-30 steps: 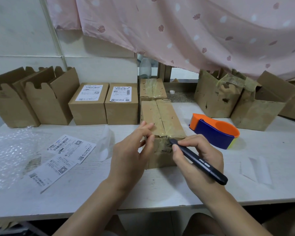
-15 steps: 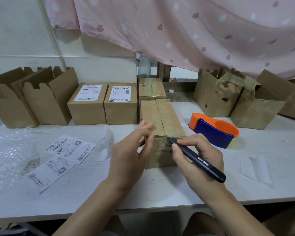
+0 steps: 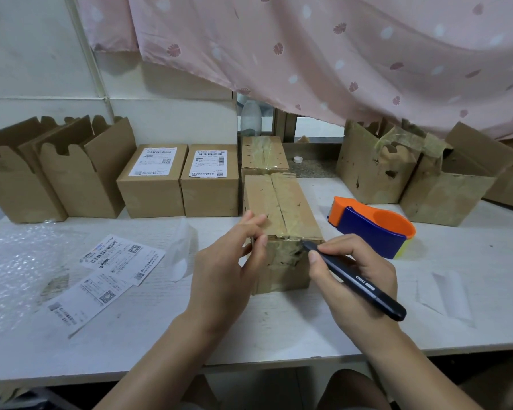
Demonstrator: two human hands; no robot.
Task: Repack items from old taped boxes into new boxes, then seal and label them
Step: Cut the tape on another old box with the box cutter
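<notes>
On my bench (image 3: 279, 329), two new boxes (image 3: 179, 180) at the back are already sealed and labelled. Two more new boxes (image 3: 54, 173) stand open at far left, and loose shipping labels (image 3: 107, 276) lie nearby. An old taped box (image 3: 282, 226) sits centre front, not yet opened. My left hand (image 3: 228, 267) steadies its near corner, fingers loosely curled. My right hand (image 3: 356, 276) is closed around a black utility knife (image 3: 353, 279), tip at the taped top edge.
</notes>
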